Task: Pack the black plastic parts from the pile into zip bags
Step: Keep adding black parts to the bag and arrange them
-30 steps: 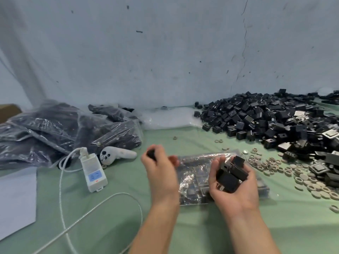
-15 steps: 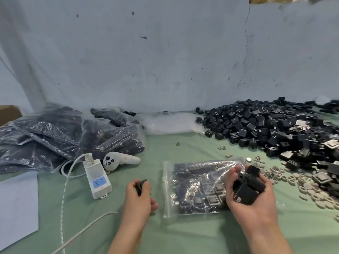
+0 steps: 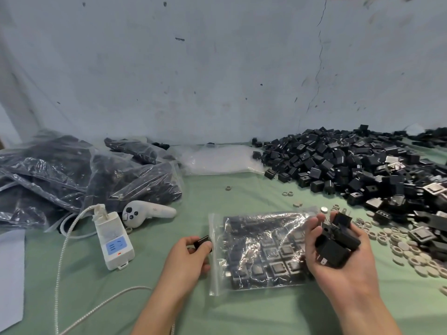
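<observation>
Noted at the left edge a flat white paper sheet [image 3: 9, 274] on the green cloth-covered table [image 3: 266, 315], with a heap of clear zip bags stuffed with black parts [image 3: 72, 177] above it. Saw at lower centre-left a white boxy power adapter with a blue panel [image 3: 113, 240] beside a white handheld controller [image 3: 145, 212]. Found the left hand [image 3: 186, 259] at lower centre, thumb and fingers pinching one small black plastic part [image 3: 202, 241] just beside the left edge of a clear zip bag [image 3: 261, 250] lying flat, rows of black parts inside. Found the right hand [image 3: 343, 257] just right of that bag, palm up, fingers curled round a clutch of black square plastic parts [image 3: 336, 243]. Noted the loose pile of black plastic parts [image 3: 350, 160] at middle right, small beige rings [image 3: 399, 245] scattered below it
</observation>
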Motion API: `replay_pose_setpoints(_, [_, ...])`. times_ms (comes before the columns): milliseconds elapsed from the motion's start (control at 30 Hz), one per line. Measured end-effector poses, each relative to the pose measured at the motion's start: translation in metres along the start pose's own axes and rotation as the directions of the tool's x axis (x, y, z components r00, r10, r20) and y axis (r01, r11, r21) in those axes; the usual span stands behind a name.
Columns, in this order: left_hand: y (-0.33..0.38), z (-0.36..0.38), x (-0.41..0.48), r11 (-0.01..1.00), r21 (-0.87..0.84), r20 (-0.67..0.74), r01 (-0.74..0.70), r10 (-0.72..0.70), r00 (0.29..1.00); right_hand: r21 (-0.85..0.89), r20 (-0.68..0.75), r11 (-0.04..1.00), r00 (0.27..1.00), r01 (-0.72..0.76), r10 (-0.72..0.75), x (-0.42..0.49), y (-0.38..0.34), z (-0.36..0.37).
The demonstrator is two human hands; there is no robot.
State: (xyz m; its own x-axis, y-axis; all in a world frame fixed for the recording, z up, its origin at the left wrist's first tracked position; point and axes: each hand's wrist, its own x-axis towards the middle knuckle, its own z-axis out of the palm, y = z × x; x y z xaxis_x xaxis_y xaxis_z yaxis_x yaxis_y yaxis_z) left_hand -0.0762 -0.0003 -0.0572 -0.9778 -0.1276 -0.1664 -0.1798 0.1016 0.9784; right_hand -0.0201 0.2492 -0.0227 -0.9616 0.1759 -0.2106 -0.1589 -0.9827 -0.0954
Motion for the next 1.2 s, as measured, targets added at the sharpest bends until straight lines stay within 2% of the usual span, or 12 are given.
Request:
replay_pose_setpoints(167, [0.005,0.003,0.003,0.999,-0.004,0.088,-0.044,0.044,0.995,-0.016,-0.014,1.000,1.000,-0.005,0.004,0.013,0.004,0.001])
replay_pose_setpoints(367, [0.013,0.014,-0.001,0.994,-0.106,0.211,0.019,0.004,0.977,-0.049,-0.031,0.999,1.000,0.000,-0.002,0.030,0.009,0.001])
replay_pose_setpoints(567, [0.021,0.022,-0.001,0.987,-0.148,0.096,0.065,-0.051,0.994,-0.044,-0.035,0.999,0.999,-0.003,0.001,0.036,0.009,0.005])
replay_pose_setpoints(667, [0.017,0.025,-0.003,0.999,-0.042,0.073,0.003,0.000,0.997,-0.022,-0.024,1.000,1.000,-0.003,0.003,0.034,0.009,0.007])
replay_pose_setpoints(833, [0.011,0.028,-0.004,1.000,0.022,0.024,-0.018,0.017,1.000,-0.021,-0.006,1.000,1.000,-0.009,0.009,0.028,0.007,0.009])
replay_pose_setpoints(1000, [0.011,0.033,-0.006,0.998,0.064,0.047,0.024,-0.027,0.999,-0.002,-0.019,1.000,1.000,-0.019,0.019,0.025,0.004,0.008])
replay_pose_setpoints(1200, [0.024,0.035,-0.012,0.985,-0.123,0.198,0.119,-0.093,0.976,0.005,-0.007,0.999,0.999,-0.046,0.046,0.019,0.000,0.008])
